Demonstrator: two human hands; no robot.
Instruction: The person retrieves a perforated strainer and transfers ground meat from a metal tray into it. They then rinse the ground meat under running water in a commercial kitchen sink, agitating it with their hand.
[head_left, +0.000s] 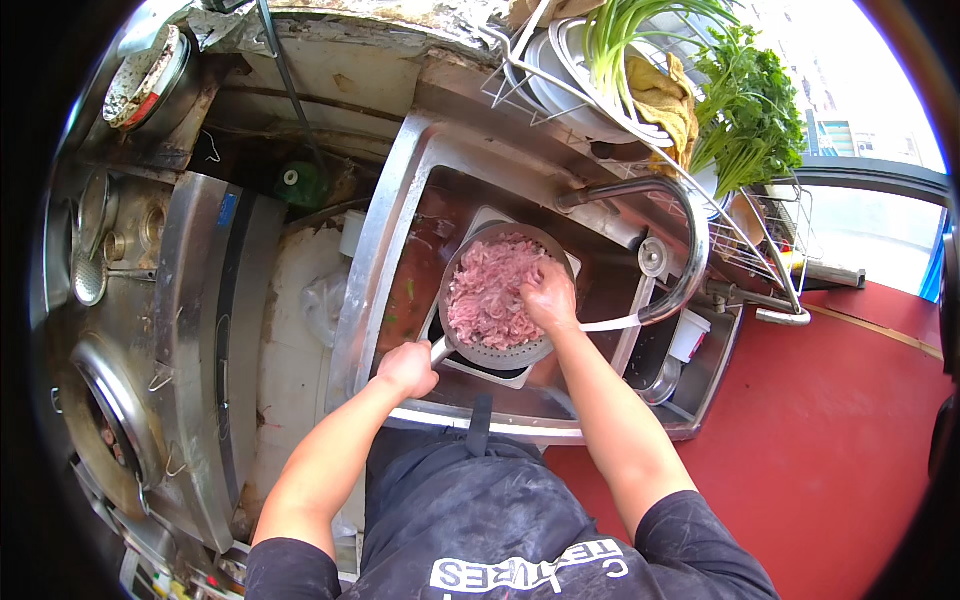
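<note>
Pale pink, shredded raw meat (491, 289) fills a round metal strainer ladle (495, 360) with a perforated rim. My left hand (406, 370) grips its handle at the lower left. Pressed into the right side of the meat is my right hand (549, 298), its fingers curled and partly buried. The strainer sits over a rectangular metal pan (517, 379) inside a stainless steel sink (352, 322). A curved metal faucet (694, 232) arches in from the right. From its spout a white stretch (611, 324) reaches toward my right wrist; I cannot tell whether it is water or a nozzle.
A wire rack (525, 75) above the sink holds plates (570, 82), scallions (615, 45) and leafy greens (757, 105). In the sink's right compartment stands a white container (688, 337). A steel cooking range (187, 337) with a wok (112, 420) lies left; red flooring (817, 450) spreads right.
</note>
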